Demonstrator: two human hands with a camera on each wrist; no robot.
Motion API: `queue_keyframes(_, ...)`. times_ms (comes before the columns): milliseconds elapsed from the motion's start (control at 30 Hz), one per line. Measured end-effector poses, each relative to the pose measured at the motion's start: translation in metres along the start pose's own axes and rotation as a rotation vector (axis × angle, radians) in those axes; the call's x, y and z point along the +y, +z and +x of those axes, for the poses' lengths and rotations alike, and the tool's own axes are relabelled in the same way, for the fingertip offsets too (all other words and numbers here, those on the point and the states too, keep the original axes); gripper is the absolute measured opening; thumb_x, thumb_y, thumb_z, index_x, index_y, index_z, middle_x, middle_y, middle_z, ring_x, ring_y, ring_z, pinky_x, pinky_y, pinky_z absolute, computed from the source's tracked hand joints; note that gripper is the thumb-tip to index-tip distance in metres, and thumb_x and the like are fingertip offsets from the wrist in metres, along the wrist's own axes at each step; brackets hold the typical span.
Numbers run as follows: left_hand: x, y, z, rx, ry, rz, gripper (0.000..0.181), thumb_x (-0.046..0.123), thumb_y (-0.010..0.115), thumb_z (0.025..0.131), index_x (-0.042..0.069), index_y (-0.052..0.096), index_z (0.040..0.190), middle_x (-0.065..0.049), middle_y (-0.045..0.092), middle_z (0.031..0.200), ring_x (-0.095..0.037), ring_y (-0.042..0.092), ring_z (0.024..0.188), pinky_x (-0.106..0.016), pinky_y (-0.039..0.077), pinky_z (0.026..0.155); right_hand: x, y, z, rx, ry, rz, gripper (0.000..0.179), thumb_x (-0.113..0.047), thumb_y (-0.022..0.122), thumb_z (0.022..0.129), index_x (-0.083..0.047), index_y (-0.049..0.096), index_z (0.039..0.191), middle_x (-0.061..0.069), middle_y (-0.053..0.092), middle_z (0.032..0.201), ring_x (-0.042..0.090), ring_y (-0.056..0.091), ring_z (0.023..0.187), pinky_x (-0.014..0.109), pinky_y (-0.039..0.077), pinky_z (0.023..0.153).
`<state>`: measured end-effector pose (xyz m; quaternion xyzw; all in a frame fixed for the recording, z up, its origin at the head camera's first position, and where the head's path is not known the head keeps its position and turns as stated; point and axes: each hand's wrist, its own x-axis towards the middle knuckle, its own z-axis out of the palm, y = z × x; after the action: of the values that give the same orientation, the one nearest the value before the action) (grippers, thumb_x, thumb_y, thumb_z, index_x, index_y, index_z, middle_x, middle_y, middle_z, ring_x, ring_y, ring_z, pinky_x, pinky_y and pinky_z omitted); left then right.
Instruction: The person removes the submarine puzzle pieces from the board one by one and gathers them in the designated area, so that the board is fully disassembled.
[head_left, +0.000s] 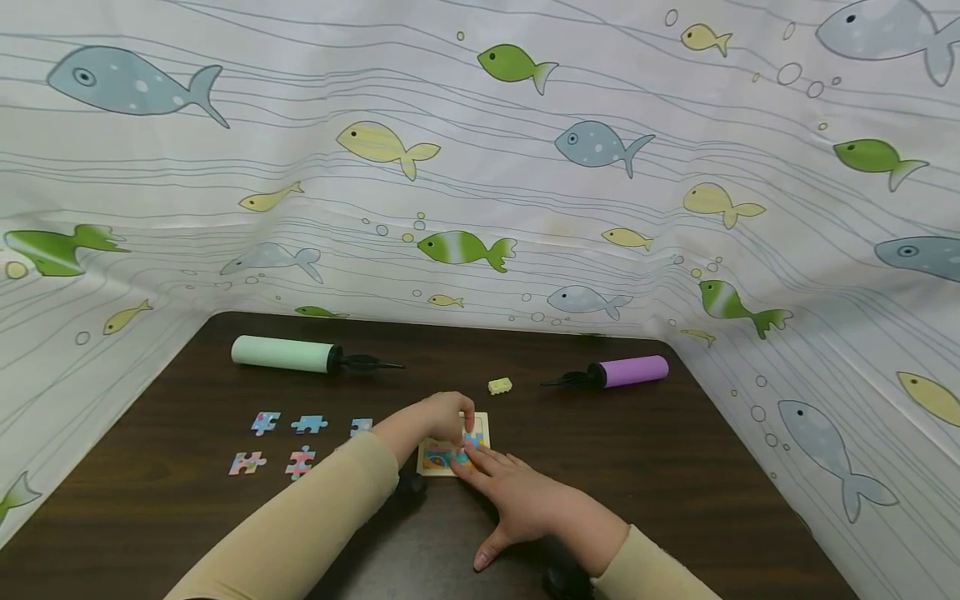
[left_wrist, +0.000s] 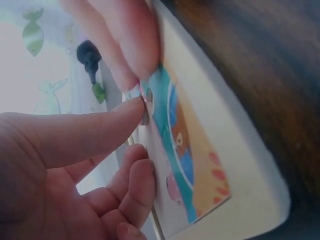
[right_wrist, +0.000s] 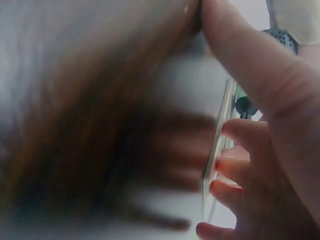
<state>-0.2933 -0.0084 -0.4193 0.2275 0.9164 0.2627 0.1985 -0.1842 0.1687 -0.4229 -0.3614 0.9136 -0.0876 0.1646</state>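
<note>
A small jigsaw puzzle in a pale wooden tray [head_left: 422, 470] lies on the table, its assembled part showing a brown bear on teal [left_wrist: 181, 135]. My left hand [head_left: 442, 417] is over the tray's far side. Its thumb and a finger pinch a jigsaw piece [left_wrist: 145, 114], seen almost edge-on at the picture's edge in the left wrist view. The fingers of my right hand [head_left: 521, 500] are spread, their tips touching the tray's near right part, the thumb out to the side. In the right wrist view the tray [right_wrist: 220, 142] appears edge-on beneath those fingertips.
Several loose jigsaw pieces [head_left: 302, 462] lie to the left, some partly behind the left sleeve. Behind the tray are a green hand pump [head_left: 285, 353], a pale yellow toy brick [head_left: 499, 386] and a purple hand pump [head_left: 633, 372]. A fish-patterned curtain [head_left: 465, 183] surrounds the table.
</note>
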Motion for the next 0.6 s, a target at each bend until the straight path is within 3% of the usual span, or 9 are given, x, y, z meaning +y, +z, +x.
queue_keyframes(200, -0.0002, -0.0008, -0.0005, -0.006, -0.011, -0.056, 0.021, -0.003, 0.077, 0.079, 0.011, 0.063, 0.086, -0.003, 0.056, 0.09, -0.016, 0.043, 0.061, -0.027, 0.036, 0.051, -0.0019, 0.004, -0.0058, 0.031, -0.008, -0.032, 0.108, -0.072, 0.067, 0.073, -0.023, 0.022, 0.158, 0.008, 0.009, 0.164, 0.028, 0.015, 0.148, 0.052, 0.024, 0.112)
queue_keyframes(400, 0.0017, 0.0009, -0.0046, 0.017, -0.046, -0.075, 0.019, 0.0, 0.079, 0.079, 0.01, 0.064, 0.086, -0.005, 0.057, 0.092, -0.022, 0.049, 0.072, -0.031, 0.04, 0.059, -0.0026, 0.0055, -0.0078, 0.013, 0.003, -0.024, 0.104, -0.07, 0.066, 0.076, -0.025, 0.021, 0.158, 0.006, 0.01, 0.164, 0.026, 0.013, 0.148, 0.051, 0.026, 0.111)
queue_keyframes(600, -0.0013, 0.0037, -0.0048, 0.029, -0.056, -0.144, 0.022, 0.012, 0.084, 0.079, 0.009, 0.063, 0.084, -0.005, 0.057, 0.086, -0.019, 0.047, 0.064, -0.03, 0.039, 0.054, -0.0014, 0.0063, -0.0068, 0.002, -0.003, -0.026, 0.104, -0.071, 0.064, 0.076, -0.025, 0.02, 0.159, 0.005, 0.009, 0.164, 0.026, 0.012, 0.148, 0.05, 0.028, 0.111)
